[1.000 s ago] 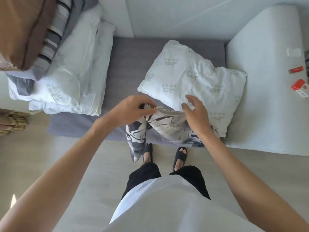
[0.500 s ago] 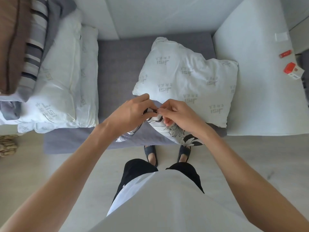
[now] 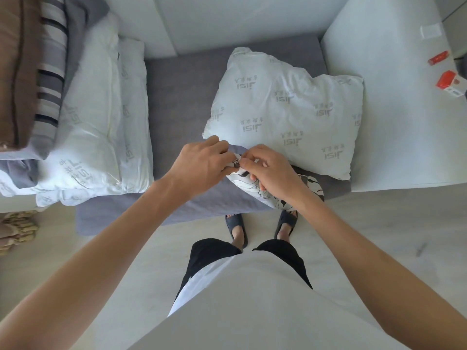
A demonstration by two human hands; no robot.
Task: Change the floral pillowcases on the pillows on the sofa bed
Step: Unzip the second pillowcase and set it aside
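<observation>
Both hands meet right at the front edge of the sofa bed [image 3: 182, 102]. The left hand [image 3: 202, 162] and right hand [image 3: 270, 170] each pinch the same bunched edge of the floral pillowcase [image 3: 255, 188], fingertips nearly touching. So the grip is pressed together on the fabric, not spread. The rest of the pillowcase trails down and to the right under the right wrist, hanging off the bed edge. The bare white pillow [image 3: 285, 109] lies just beyond the grip, touching the knuckles. Two more white pillows [image 3: 96, 137] are stacked well off to the left.
</observation>
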